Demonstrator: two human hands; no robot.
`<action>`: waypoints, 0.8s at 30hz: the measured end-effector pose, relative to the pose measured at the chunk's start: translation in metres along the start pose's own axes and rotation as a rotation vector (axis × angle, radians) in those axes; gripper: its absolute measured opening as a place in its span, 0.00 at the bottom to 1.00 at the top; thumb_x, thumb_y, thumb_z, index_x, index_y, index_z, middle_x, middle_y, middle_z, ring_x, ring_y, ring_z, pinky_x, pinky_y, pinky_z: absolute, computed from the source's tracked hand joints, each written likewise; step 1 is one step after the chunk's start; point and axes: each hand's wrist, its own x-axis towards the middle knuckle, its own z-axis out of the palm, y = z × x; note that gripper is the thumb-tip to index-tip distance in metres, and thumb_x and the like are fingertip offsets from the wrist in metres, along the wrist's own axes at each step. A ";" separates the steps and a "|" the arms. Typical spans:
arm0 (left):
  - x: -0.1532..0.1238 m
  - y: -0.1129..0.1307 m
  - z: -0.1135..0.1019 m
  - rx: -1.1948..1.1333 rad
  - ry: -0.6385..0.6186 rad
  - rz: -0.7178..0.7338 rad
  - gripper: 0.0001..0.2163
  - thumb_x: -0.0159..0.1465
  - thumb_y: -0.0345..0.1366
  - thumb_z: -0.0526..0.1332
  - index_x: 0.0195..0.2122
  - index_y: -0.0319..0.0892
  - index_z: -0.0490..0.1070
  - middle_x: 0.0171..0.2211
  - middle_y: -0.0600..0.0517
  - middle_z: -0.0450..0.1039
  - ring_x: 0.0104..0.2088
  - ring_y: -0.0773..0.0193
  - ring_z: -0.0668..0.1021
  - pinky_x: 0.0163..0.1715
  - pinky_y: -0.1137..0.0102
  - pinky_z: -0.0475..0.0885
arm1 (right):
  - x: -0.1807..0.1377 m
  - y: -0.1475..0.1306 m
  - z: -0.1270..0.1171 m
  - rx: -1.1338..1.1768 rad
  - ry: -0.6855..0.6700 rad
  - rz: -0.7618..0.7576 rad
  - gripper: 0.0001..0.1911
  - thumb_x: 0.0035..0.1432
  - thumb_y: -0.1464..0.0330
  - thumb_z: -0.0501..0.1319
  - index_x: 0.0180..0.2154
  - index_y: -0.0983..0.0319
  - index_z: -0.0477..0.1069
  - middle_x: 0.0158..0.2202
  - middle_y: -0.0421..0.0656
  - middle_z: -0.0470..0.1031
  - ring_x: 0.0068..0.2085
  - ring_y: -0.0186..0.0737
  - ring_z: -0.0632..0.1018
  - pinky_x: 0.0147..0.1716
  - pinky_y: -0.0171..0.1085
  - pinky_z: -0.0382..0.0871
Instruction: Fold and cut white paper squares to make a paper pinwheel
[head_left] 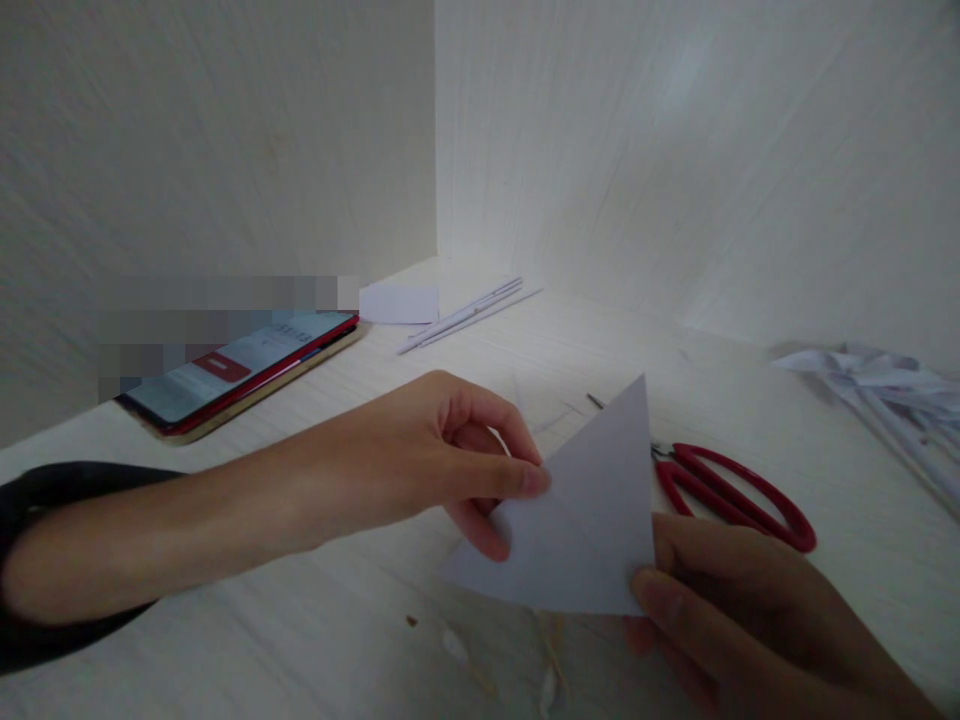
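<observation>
A white paper triangle is held up between both hands, just above the table. My left hand pinches its slanted upper-left edge between thumb and fingers. At the lower right corner, my right hand grips the paper, thumb in front and fingers behind. Behind the triangle lie scissors with red handles; the paper hides part of their blades, and a metal tip shows beyond its slanted edge.
A phone with its screen lit lies at the left. Thin rolled paper sticks and a white paper piece rest near the back corner. Folded paper pinwheel-like pieces lie at the right. Two pale walls meet behind the table.
</observation>
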 end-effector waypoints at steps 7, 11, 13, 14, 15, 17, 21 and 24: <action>0.004 -0.003 -0.001 -0.066 -0.049 -0.004 0.04 0.57 0.28 0.64 0.25 0.39 0.74 0.23 0.59 0.77 0.20 0.76 0.76 0.23 0.83 0.71 | -0.001 0.004 0.002 0.013 -0.035 0.033 0.17 0.60 0.55 0.56 0.24 0.55 0.74 0.19 0.39 0.70 0.19 0.35 0.69 0.16 0.30 0.61; 0.004 -0.004 0.000 -0.093 -0.095 0.006 0.03 0.56 0.27 0.63 0.28 0.40 0.75 0.25 0.59 0.78 0.24 0.75 0.77 0.25 0.82 0.73 | -0.001 0.001 0.004 0.121 0.005 0.078 0.20 0.60 0.52 0.55 0.23 0.55 0.72 0.16 0.38 0.66 0.18 0.34 0.68 0.16 0.30 0.60; 0.003 -0.003 0.000 -0.089 -0.076 0.016 0.03 0.56 0.27 0.63 0.28 0.40 0.75 0.25 0.59 0.78 0.24 0.75 0.77 0.25 0.82 0.72 | -0.002 0.001 0.003 0.116 0.028 0.076 0.19 0.60 0.53 0.56 0.23 0.55 0.72 0.16 0.38 0.67 0.18 0.34 0.68 0.16 0.30 0.61; 0.002 -0.002 0.001 -0.082 -0.061 0.020 0.03 0.56 0.27 0.63 0.28 0.39 0.75 0.25 0.59 0.78 0.23 0.75 0.77 0.25 0.83 0.72 | -0.003 0.001 0.003 0.108 0.044 0.074 0.19 0.60 0.53 0.57 0.22 0.55 0.72 0.16 0.38 0.67 0.19 0.34 0.68 0.17 0.29 0.61; 0.002 -0.002 0.001 -0.073 -0.046 0.026 0.03 0.56 0.26 0.63 0.28 0.39 0.75 0.24 0.59 0.77 0.23 0.75 0.76 0.25 0.83 0.72 | -0.003 0.001 0.003 0.104 0.060 0.074 0.19 0.60 0.53 0.57 0.23 0.55 0.72 0.16 0.38 0.67 0.19 0.34 0.68 0.17 0.29 0.61; 0.001 0.000 0.001 -0.052 -0.023 0.047 0.03 0.56 0.27 0.63 0.27 0.39 0.75 0.24 0.59 0.77 0.23 0.75 0.76 0.25 0.82 0.72 | -0.005 0.002 0.004 0.118 0.098 0.083 0.19 0.60 0.52 0.56 0.24 0.55 0.73 0.17 0.37 0.66 0.20 0.34 0.68 0.18 0.30 0.61; 0.001 0.002 0.002 0.000 -0.014 0.091 0.03 0.56 0.30 0.64 0.25 0.40 0.75 0.23 0.60 0.75 0.22 0.73 0.74 0.23 0.81 0.71 | -0.004 0.002 0.005 0.139 0.096 0.097 0.20 0.61 0.52 0.56 0.25 0.56 0.73 0.16 0.37 0.65 0.20 0.34 0.68 0.19 0.30 0.60; 0.000 0.002 0.003 0.055 0.016 0.115 0.05 0.56 0.32 0.64 0.24 0.40 0.75 0.21 0.60 0.71 0.21 0.74 0.71 0.18 0.81 0.65 | -0.003 0.002 0.006 0.171 0.108 0.091 0.21 0.60 0.51 0.55 0.24 0.58 0.71 0.17 0.37 0.65 0.20 0.33 0.67 0.18 0.29 0.59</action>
